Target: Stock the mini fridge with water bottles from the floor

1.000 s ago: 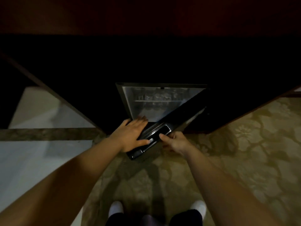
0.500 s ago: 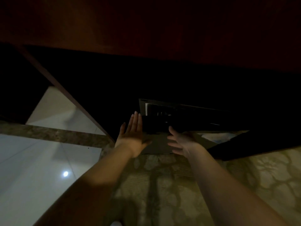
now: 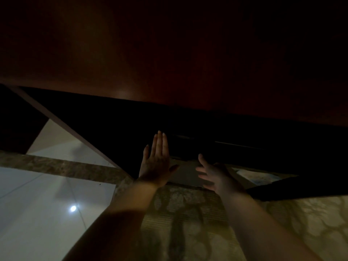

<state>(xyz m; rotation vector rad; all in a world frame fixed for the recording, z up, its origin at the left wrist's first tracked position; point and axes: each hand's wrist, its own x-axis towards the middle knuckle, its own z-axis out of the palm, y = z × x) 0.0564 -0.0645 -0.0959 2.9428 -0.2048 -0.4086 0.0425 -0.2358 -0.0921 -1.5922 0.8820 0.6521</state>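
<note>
The mini fridge door (image 3: 235, 149) has swung shut, hiding the lit interior; your left hand (image 3: 156, 162) and right hand (image 3: 216, 176) are spread flat, holding nothing.

We see two bare hands, the left hand (image 3: 156, 164) and the right hand (image 3: 216, 176), each with its forearm. The left forearm (image 3: 120, 213) and the right forearm (image 3: 250, 219) are bare from the wrist to the edge of the view. The fingers are long and slim. On the left hand the fingernails (image 3: 159, 132) look pale and rounded. The right hand is a little blurred, so we cannot tell its nails.
</note>
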